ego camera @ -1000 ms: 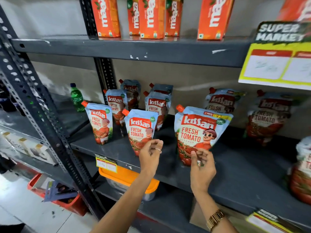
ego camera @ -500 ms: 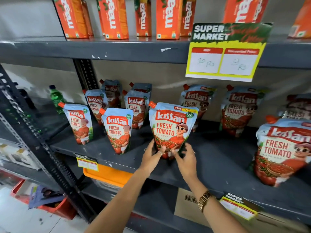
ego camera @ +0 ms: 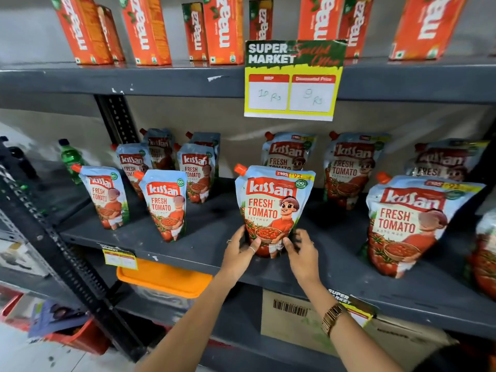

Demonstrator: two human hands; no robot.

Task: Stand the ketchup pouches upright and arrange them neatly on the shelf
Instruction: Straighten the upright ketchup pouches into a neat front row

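Both hands, left hand [ego camera: 240,249] and right hand [ego camera: 302,255], pinch the bottom corners of the upright ketchup pouch [ego camera: 272,208], which stands directly beyond them on the shelf [ego camera: 209,245].

Dim, flat indoor light with wide-angle bending.
Pouches at the shelf's [ego camera: 204,237] right edge blurred; its back lay shadowed.
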